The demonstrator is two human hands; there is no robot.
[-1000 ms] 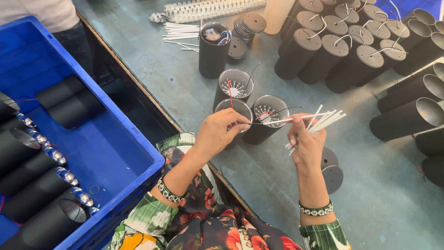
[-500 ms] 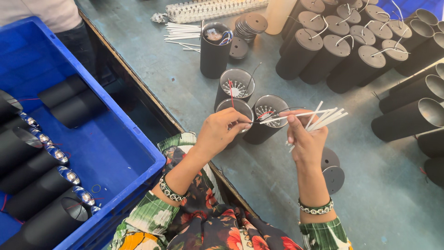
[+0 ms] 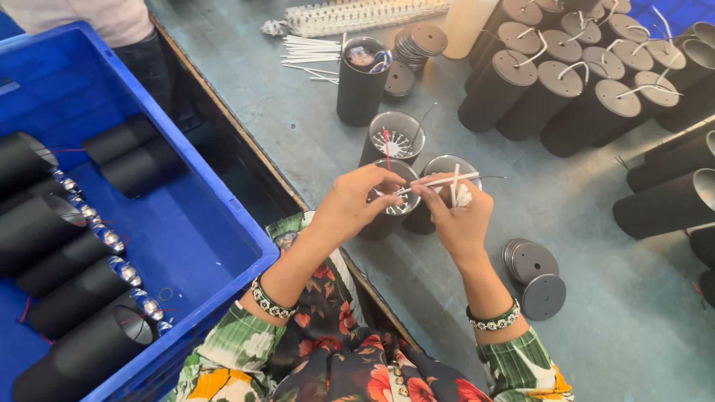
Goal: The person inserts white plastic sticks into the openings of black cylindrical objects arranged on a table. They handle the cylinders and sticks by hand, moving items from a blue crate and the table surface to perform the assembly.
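1. Thin white sticks [image 3: 454, 190] sat bunched in the right hand [image 3: 460, 223], which was clenched around them just above an open black cardboard tube [image 3: 447, 170] standing on the grey surface [image 3: 596, 223].
2. One long white stick [image 3: 439, 181] lay crosswise between both hands, its near end pinched by the left hand [image 3: 356, 205] at the fingertips.
3. Below the left hand stood another open black tube [image 3: 391, 212], touching the first; a third open tube [image 3: 395, 141] stood just behind.
4. Flat black round discs [image 3: 532, 272] lay stacked beside the right wrist.
5. Capped black tubes with white wires [image 3: 566, 82] crowded the far right.
6. A blue plastic crate [image 3: 186, 223] holding black tubes lying flat sat at the left.
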